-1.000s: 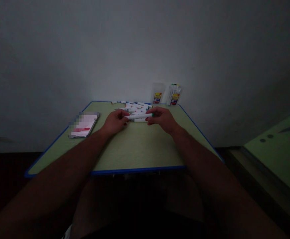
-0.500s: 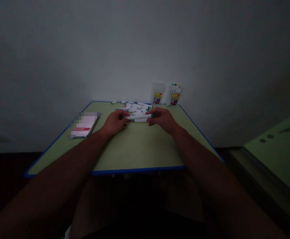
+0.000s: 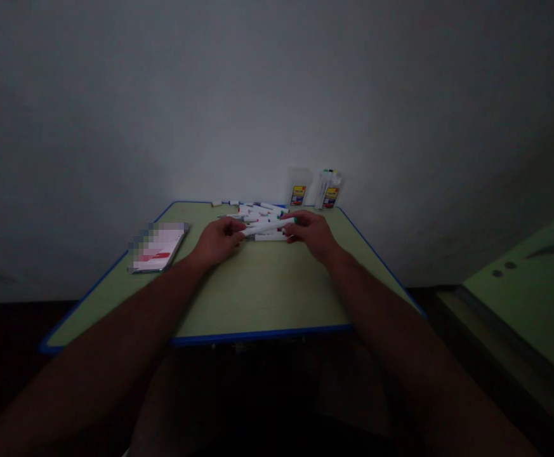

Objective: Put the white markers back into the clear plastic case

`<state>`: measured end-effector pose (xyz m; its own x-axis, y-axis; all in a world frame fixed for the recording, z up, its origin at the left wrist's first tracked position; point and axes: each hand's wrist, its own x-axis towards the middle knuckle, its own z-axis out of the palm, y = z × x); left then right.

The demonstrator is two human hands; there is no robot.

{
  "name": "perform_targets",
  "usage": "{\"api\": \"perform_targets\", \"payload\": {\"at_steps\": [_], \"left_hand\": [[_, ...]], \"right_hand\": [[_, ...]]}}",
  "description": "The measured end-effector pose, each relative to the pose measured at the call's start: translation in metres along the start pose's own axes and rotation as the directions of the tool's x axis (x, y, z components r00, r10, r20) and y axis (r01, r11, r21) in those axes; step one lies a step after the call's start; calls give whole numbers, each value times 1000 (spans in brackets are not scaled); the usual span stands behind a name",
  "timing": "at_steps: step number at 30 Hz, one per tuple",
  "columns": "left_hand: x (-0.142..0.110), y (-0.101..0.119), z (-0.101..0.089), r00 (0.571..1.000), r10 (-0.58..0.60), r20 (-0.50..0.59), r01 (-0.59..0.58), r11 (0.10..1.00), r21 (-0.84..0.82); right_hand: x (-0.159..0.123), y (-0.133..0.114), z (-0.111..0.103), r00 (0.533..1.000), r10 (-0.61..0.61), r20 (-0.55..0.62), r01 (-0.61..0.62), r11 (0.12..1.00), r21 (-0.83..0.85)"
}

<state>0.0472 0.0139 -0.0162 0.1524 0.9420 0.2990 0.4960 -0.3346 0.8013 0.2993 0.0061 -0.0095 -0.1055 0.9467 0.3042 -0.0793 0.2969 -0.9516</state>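
Since the green-ended white marker [image 3: 268, 226] looks like a slim plastic tube, it should be light and stiff, a little slippery along its smooth barrel but hardly fragile, and best pinched near its two ends. It lies level or nearly so between the hands, its left end held in the narrow pinch of the left hand [image 3: 216, 242] and its green right end between the thumb and fingers of the right hand [image 3: 315, 236]. Beneath and beyond it, loose markers [image 3: 250, 210] lie toward the table's [image 3: 267, 292] far edge.
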Motion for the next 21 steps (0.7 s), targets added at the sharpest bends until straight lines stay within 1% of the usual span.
{"api": "perform_targets", "payload": {"at_steps": [6,9,14,17,21], "left_hand": [[0,-3,-4,993,98,-62,-89,986,144],[-2,-2,-8,992,98,-74,-84,980,181],[-2,0,-14,991,82,-107,-53,968,247],[-2,1,-15,991,90,-100,-61,963,263],[0,2,-15,993,103,-56,-84,958,276]], "right_hand": [[1,-6,-3,992,42,-119,-30,995,99],[1,-9,-4,983,71,-169,-49,991,128],[1,-10,-5,976,90,-196,-58,985,164],[2,-9,-6,973,95,-210,-61,985,163],[5,-8,-7,963,114,-245,-71,982,177]]}}
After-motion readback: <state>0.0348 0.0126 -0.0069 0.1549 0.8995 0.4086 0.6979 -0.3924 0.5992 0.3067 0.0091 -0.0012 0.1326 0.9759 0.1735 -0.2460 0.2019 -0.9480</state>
